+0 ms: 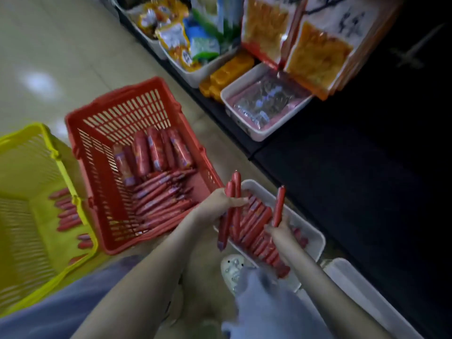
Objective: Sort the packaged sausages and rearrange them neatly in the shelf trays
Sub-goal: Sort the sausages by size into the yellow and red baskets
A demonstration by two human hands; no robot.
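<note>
My left hand (221,200) grips a bunch of thin red sausage sticks (231,209), held upright over the near end of a white tray (315,237). My right hand (278,228) holds one more red sausage stick (278,206) upright above the same tray. In the tray lies a row of thin red sausages (256,231) side by side. The red basket (102,118) to the left holds several thick sausages (156,150) at the back and many thin ones (161,201) in front. A yellow basket (36,148) at far left holds several short sausages (67,211).
On the dark bottom shelf stands a white tray of silver-pink packs (264,104), orange packs (227,74) and more white trays of snack bags (181,42). Another white tray (352,285) lies at the lower right. My knees and a light shoe (232,267) are below.
</note>
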